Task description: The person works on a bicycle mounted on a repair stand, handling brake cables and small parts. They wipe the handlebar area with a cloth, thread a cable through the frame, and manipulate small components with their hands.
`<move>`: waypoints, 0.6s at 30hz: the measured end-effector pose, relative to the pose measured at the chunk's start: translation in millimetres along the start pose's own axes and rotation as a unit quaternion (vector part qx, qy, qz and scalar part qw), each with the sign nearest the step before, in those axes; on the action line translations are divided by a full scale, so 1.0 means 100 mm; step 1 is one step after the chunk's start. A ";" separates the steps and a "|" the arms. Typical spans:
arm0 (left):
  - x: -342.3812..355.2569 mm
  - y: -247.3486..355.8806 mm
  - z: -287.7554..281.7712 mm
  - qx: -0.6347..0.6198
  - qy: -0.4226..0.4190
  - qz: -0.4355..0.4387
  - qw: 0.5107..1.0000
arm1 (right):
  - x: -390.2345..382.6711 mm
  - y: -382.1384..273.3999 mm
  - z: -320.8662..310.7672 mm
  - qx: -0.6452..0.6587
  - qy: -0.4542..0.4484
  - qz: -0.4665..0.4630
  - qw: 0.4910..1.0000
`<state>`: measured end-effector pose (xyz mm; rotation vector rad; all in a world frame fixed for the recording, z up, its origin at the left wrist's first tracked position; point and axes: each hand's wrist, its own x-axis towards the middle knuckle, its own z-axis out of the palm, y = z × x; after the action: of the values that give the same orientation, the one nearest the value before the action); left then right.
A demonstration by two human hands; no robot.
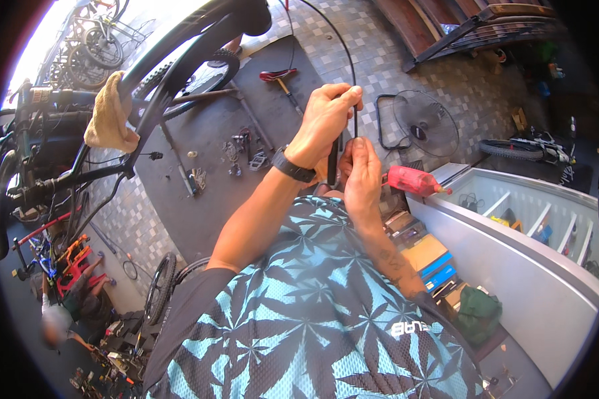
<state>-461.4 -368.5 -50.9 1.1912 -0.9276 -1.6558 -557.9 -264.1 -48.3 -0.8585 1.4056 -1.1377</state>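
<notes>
A thin black cable (350, 61) arcs down from the top of the view to my hands. My left hand (323, 123), with a dark watch on its wrist, is closed around it, thumb and fingers pinching it. Just below, my right hand (363, 169) pinches the cable's lower stretch between thumb and fingertips. A thicker black rod-like piece (332, 166) shows between my wrists; whether a hand holds it I cannot tell. To the left hangs a dark bicycle frame (156, 110) with a tan cloth (108, 116) draped over it.
A red bottle (411, 179) lies by the edge of an open white bin (499, 229) on my right. Beyond stands a round fan (424, 126). A grey mat (206, 229) bears a red saddle (277, 75) and loose bicycle parts. Another person (80, 306) is at lower left.
</notes>
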 end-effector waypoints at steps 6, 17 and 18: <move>0.08 0.01 -0.07 0.034 -0.009 0.030 0.999 | 0.07 0.01 -0.13 0.189 -0.063 0.104 0.974; -0.69 -0.74 -0.86 0.161 -0.051 -0.147 0.975 | 0.21 -0.06 -0.29 0.148 -0.069 0.046 0.986; -0.76 -0.91 -0.94 0.089 0.029 -0.170 0.981 | 0.22 -0.06 -0.30 0.149 -0.073 0.054 0.985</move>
<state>-379.3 -273.5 -135.4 1.5830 -0.8868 -1.8189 -591.0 -281.0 -49.9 -0.6304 1.1128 -1.1427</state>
